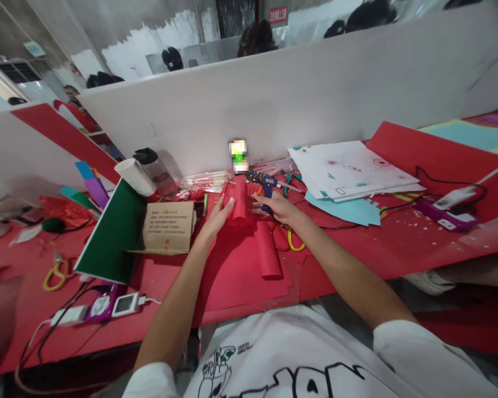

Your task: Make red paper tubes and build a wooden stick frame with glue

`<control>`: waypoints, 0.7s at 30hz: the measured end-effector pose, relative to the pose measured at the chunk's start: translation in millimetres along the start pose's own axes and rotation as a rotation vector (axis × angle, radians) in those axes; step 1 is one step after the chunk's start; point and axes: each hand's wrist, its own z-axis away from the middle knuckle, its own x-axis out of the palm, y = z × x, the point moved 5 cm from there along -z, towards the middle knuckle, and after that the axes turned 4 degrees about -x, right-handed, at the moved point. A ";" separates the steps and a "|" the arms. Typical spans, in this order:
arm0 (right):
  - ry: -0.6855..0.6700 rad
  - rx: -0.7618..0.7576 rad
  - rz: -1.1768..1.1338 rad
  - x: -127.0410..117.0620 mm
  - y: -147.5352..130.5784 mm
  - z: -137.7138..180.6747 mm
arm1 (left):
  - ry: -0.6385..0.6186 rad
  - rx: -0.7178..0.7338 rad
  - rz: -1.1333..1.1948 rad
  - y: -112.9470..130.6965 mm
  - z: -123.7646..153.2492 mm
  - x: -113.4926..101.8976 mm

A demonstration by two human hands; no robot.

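My left hand [219,214] lies against the left side of a rolled red paper tube [239,200] that rests on the red table; its fingers are stretched out along the roll. On the tube's right side my right hand [273,207] has its fingers pressed to the paper. Between them the two hands hold the tube. A second red paper roll [268,250] lies just in front of it on a red paper sheet [236,271]. A blue glue gun [263,181] rests right behind my right hand.
A cardboard box [168,226] and green board [114,232] lie to the left, with a white cup [135,177] and dark jar [155,166] behind. Yellow scissors [294,243] lie at right, white and blue papers [348,171] farther right. A white partition [299,94] backs the table.
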 end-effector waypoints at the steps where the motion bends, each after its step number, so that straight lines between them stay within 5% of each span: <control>1: -0.009 0.010 -0.011 0.3 1.0 0.1 | 0.003 0.002 -0.026 4.4 2.5 -1.1; 10: -0.049 0.057 -0.037 3.1 1.2 2.2 | -0.324 0.305 -0.337 43.0 30.2 -2.1; 21: -0.057 0.052 -0.061 4.3 1.6 1.1 | -0.241 0.413 -0.602 41.3 26.3 -13.2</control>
